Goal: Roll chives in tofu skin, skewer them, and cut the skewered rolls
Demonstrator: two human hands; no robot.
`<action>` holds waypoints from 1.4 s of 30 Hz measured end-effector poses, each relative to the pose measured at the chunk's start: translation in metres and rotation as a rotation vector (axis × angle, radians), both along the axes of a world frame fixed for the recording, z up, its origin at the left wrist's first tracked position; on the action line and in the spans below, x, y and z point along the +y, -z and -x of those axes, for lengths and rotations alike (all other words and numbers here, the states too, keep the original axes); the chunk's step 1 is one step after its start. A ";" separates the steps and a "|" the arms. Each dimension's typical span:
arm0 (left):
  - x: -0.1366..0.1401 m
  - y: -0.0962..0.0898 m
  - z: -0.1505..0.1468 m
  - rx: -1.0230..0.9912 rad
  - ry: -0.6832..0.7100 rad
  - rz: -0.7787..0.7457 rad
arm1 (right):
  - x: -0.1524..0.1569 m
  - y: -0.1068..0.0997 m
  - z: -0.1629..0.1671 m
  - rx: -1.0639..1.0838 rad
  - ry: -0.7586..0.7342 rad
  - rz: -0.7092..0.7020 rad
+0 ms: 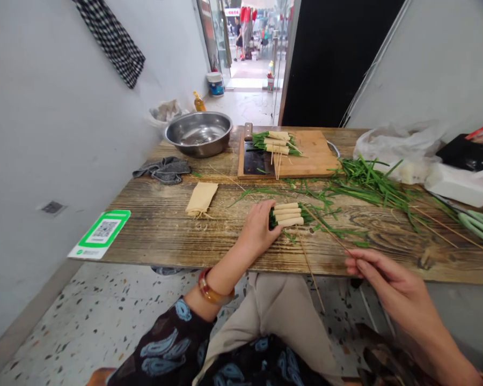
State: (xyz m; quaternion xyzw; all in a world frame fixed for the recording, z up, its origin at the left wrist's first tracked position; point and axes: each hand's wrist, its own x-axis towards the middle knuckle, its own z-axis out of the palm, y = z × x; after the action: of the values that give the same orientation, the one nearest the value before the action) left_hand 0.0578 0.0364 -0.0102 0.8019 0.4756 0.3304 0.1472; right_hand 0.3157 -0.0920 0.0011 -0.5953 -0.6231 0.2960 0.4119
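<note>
My left hand (260,225) curls round the left end of several tofu-skin rolls (287,214) stuffed with green chives, side by side on the table. From the near roll a thin bamboo skewer (308,260) slants past the table edge over my lap. In my right hand (382,273) another bamboo skewer (328,229) is pinched near its lower end; its far tip reaches the rolls' right end. Whether that tip has pierced a roll I cannot tell. Left of the rolls lies a stack of flat tofu-skin sheets (202,198).
Behind, a cutting board (316,153) bears a knife (258,162) and skewered rolls (277,142). Loose chives (370,185) spread rightward, near green-handled scissors (481,226) and a plastic bag (398,147). A steel basin (199,131), grey cloth (163,170) and QR-code card (102,234) lie left.
</note>
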 end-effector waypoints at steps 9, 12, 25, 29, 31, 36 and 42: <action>-0.002 -0.001 0.001 -0.067 0.004 0.053 | 0.092 -0.042 -0.029 -0.341 -0.242 -0.213; -0.003 -0.003 0.001 -0.080 0.000 0.074 | 0.115 -0.044 -0.033 -0.186 -0.223 -0.137; 0.000 -0.009 0.000 -0.032 0.005 0.134 | 0.170 -0.053 0.024 -0.174 -0.361 -0.375; 0.002 -0.010 -0.001 0.006 0.036 0.133 | 0.168 -0.042 0.023 -0.256 -0.456 -0.342; 0.003 -0.010 -0.001 0.010 0.035 0.144 | 0.168 -0.040 0.020 -0.323 -0.507 -0.319; 0.003 -0.012 -0.001 -0.001 0.021 0.142 | 0.168 -0.039 0.010 -0.347 -0.633 -0.295; 0.003 -0.012 0.000 -0.010 0.036 0.114 | 0.160 -0.041 0.012 -0.624 -0.737 -0.339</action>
State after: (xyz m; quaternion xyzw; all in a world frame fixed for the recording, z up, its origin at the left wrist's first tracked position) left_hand 0.0579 0.0393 0.0022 0.7990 0.4784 0.3038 0.2010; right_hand 0.3039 0.0678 0.0420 -0.3207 -0.9243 0.1244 0.1652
